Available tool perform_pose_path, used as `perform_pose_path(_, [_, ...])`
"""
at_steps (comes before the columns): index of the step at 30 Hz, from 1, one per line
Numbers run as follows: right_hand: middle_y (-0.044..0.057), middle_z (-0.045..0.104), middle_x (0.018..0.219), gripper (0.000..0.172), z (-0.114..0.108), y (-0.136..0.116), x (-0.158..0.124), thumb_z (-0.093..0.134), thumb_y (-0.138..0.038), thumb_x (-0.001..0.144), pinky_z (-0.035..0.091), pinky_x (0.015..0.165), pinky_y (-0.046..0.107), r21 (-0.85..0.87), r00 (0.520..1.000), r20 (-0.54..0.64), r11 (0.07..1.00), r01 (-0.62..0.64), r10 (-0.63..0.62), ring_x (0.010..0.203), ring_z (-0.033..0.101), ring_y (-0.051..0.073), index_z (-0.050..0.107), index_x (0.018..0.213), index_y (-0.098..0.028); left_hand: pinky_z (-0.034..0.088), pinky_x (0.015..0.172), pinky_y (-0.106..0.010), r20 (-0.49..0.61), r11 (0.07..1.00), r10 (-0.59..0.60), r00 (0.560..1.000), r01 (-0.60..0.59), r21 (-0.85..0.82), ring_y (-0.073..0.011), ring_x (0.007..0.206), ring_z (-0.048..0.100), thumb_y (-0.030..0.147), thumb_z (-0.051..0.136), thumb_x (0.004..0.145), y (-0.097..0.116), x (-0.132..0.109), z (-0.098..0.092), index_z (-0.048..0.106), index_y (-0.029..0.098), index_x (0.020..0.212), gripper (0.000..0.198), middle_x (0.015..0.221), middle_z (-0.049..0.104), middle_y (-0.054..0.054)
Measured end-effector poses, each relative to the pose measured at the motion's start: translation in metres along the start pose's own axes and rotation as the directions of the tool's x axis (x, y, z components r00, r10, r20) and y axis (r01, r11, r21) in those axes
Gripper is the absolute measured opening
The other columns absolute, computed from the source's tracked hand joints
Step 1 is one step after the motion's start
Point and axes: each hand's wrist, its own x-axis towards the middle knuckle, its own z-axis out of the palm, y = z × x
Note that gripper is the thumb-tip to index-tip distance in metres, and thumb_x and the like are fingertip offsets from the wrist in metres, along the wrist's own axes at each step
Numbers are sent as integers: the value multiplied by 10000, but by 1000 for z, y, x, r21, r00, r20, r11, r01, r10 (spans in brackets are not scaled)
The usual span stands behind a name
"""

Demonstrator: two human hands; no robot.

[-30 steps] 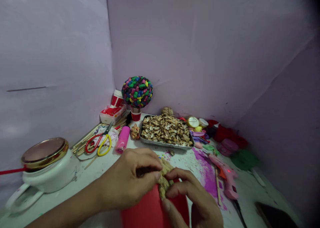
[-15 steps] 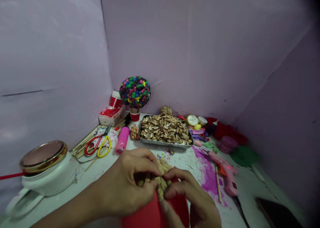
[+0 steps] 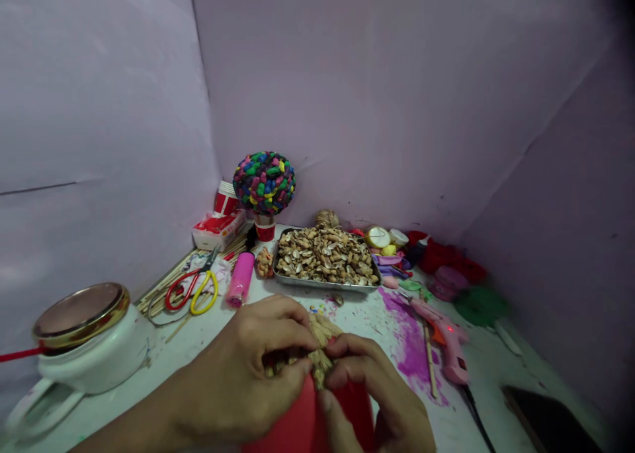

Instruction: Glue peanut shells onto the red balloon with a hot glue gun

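Note:
In the head view a red object (image 3: 292,421) with a smooth surface sits low in front of me, its upper part covered with peanut shells (image 3: 323,329). My left hand (image 3: 253,367) is closed, thumb and forefinger pinching a peanut shell (image 3: 319,362) against the red surface. From the other side my right hand (image 3: 380,387) presses the same shell with bent fingers and thumb. The fingers hide part of the shell and of the covered area. Beyond my hands stands a metal tray (image 3: 325,286) heaped with peanut shells.
At right lie a pink glue gun (image 3: 449,340), a stick (image 3: 429,364) and a dark phone-like slab (image 3: 546,420). Scissors (image 3: 203,294), a pink cylinder (image 3: 241,280) and a white mug (image 3: 89,367) with a gold-rimmed lid are at left. A multicoloured ball tree (image 3: 264,183) stands behind.
The view has shifted slightly, so the background sits a little further left. Both hands keep nearly the same grip on the shell.

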Motion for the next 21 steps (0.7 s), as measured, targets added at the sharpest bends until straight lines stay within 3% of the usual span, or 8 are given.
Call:
perform_pose_path(3, [18,571,855,119,0,-1,0,567,-89,692,439,724,243,-5,1000,-10,1000,-11,11,801,588,142,559,707,-207,467,756,-230,19,999,-42,999,41,25,-139,870,556,44,519,686,6,0,-2,638,198,826,240,958,607,-22])
perform_pose_path(10, [49,619,910,129,-18,4,11,637,-162,724,487,737,237,85,968,246,996,23,-43,852,619,162,635,846,-202,437,819,-271,115,988,-151,982,154,-17,-159,916,525,81,550,694,10,0,-10,605,197,849,201,960,570,-26])
perform_pose_path(17, [35,649,961,190,-20,0,13,476,-187,839,478,787,270,210,956,287,971,-118,54,917,613,168,627,926,-262,415,837,-288,143,973,-227,963,230,-5,-167,920,509,107,594,667,12,-1,-11,598,209,837,198,973,547,-14])
perform_pose_path(21, [36,672,930,257,-18,9,9,411,-389,877,481,793,282,349,972,203,919,-185,118,907,615,187,636,936,-280,419,811,-270,149,960,-275,950,280,-16,-156,906,508,112,579,684,14,-1,-9,587,215,853,198,977,534,-11])
